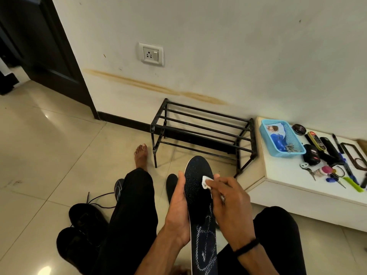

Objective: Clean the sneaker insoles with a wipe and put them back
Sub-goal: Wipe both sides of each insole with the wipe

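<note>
**Insole held up between two hands, wipe on its toe part**

The insole [198, 195] is dark blue, held lengthwise in front of the seated person, above the floor, with the toe end pointing to the wall. Going from the left: two black sneakers [79, 233] lie on the tile floor beside the person's left leg, with a loose lace. A second insole [118, 187] shows partly behind this leg, and a third dark one [171, 185] lies on the floor just behind the left hand. The left hand [177, 211] grips the left edge of the held insole, fingers curled under it. The right hand [228, 199] pinches a small white wipe [206, 182] and presses it on the upper part. At the right, a blue basket [282, 139] stands on a white low platform [288, 175].
</note>
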